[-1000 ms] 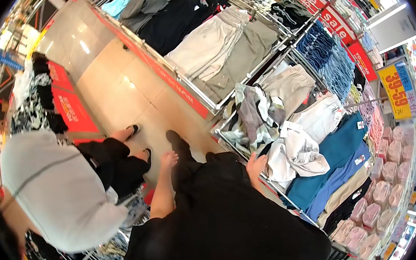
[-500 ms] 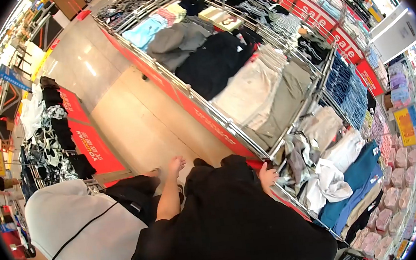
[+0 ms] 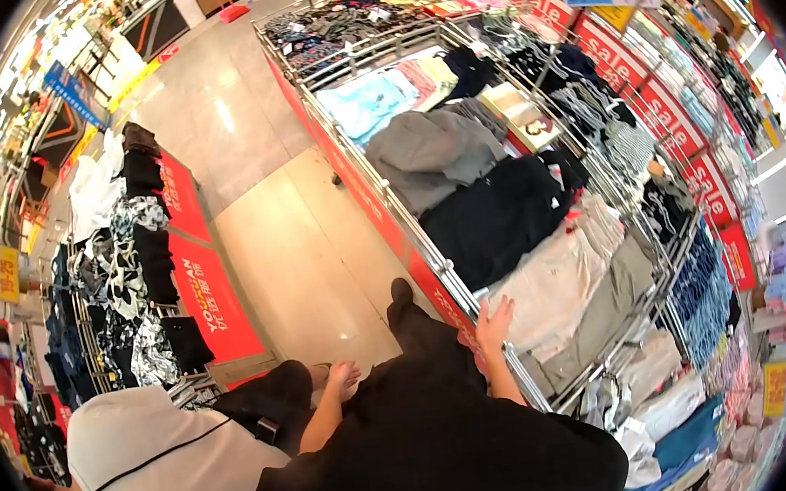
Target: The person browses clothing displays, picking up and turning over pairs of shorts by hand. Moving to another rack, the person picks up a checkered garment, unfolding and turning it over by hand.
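Observation:
My right hand (image 3: 494, 324) is over the metal rail (image 3: 448, 283) of the clothes bin, fingers apart, holding nothing. Whether it touches the rail I cannot tell. Just past its fingertips lie beige trousers (image 3: 551, 283), with olive trousers (image 3: 609, 306) to their right. A folded black garment (image 3: 494, 223) and a grey one (image 3: 427, 154) lie farther up the same bin. My left hand (image 3: 342, 378) hangs low over the aisle in front of my black shirt, fingers loosely apart and nothing in them.
A person in a white shirt (image 3: 164, 462) stands close at my left, a black cord across the back. Beyond is a rack of dark and patterned clothes (image 3: 125, 278) above red panels (image 3: 216, 303). The tiled aisle (image 3: 286, 245) runs between rack and bin. Red sale signs (image 3: 614, 48) line the right.
I have moved forward along the bin, and the view has shifted. My right hand has gone from beside the bin's near corner to its long rail by the beige trousers. My left hand stays low.

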A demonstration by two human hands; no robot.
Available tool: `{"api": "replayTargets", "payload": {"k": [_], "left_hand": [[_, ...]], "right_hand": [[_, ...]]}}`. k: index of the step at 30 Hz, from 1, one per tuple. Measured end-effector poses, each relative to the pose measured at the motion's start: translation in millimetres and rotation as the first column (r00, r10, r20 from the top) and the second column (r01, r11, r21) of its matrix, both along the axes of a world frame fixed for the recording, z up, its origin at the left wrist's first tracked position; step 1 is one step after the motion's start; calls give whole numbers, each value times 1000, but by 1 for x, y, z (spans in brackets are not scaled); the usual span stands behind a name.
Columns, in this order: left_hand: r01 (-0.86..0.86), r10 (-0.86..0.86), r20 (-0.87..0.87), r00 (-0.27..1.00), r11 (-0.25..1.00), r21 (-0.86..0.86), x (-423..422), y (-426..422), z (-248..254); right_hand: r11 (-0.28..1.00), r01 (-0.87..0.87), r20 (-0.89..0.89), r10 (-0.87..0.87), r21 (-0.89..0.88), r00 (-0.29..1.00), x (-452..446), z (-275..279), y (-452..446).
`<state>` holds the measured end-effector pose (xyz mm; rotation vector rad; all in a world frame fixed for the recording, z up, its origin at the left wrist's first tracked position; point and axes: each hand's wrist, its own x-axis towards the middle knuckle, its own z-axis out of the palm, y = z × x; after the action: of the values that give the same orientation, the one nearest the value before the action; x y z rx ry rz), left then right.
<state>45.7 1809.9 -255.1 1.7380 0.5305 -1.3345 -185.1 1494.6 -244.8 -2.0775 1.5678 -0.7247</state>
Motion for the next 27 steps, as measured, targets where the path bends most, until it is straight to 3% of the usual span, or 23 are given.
{"api": "replayTargets", "payload": {"k": [3, 5, 7, 8, 10, 11, 12, 13, 14, 15, 22, 24, 27], "left_hand": [[2, -1, -27, 1000, 1000, 31, 48, 1, 0], [-41, 41, 9, 999, 999, 11, 83, 2, -3], [-76, 77, 43, 996, 997, -12, 115, -7, -10], [-101, 101, 93, 991, 995, -5, 135, -11, -20], [-117, 118, 168, 979, 993, -12, 175, -22, -20], [-109, 113, 189, 975, 994, -28, 193, -35, -18], [-115, 124, 183, 975, 992, -55, 213, -48, -18], [-96, 103, 183, 978, 994, -49, 230, -62, -15], [-66, 81, 184, 980, 994, -85, 246, -74, -14], [-37, 59, 184, 981, 992, -121, 260, -85, -15], [233, -201, 171, 965, 953, -195, 374, -116, -59], [159, -134, 157, 978, 974, -162, 401, -124, -37], [206, -195, 120, 973, 975, -87, 443, -126, 1]], "right_hand": [[994, -111, 103, 112, -18, 988, 81, 2, -34], [967, -240, 214, 218, 82, 952, 130, -1, -58], [945, -231, 388, 129, 230, 913, 186, 37, -78], [957, -195, 434, 86, 215, 897, 207, 8, -96], [940, -149, 540, -42, 306, 841, 256, 1, -131], [914, -71, 490, -148, 400, 859, 278, 29, -145], [883, -2, 498, -263, 470, 826, 299, 17, -168], [766, -79, 550, -382, 638, 743, 313, 2, -193], [760, -51, 556, -426, 648, 714, 327, 7, -207], [630, -45, 477, -538, 776, 695, 335, 65, -203], [592, 72, 469, -701, 803, 537, 349, 24, -207], [594, 79, 483, -716, 800, 504, 341, 15, -194], [588, 106, 476, -737, 802, 480, 344, 14, -178]]}}
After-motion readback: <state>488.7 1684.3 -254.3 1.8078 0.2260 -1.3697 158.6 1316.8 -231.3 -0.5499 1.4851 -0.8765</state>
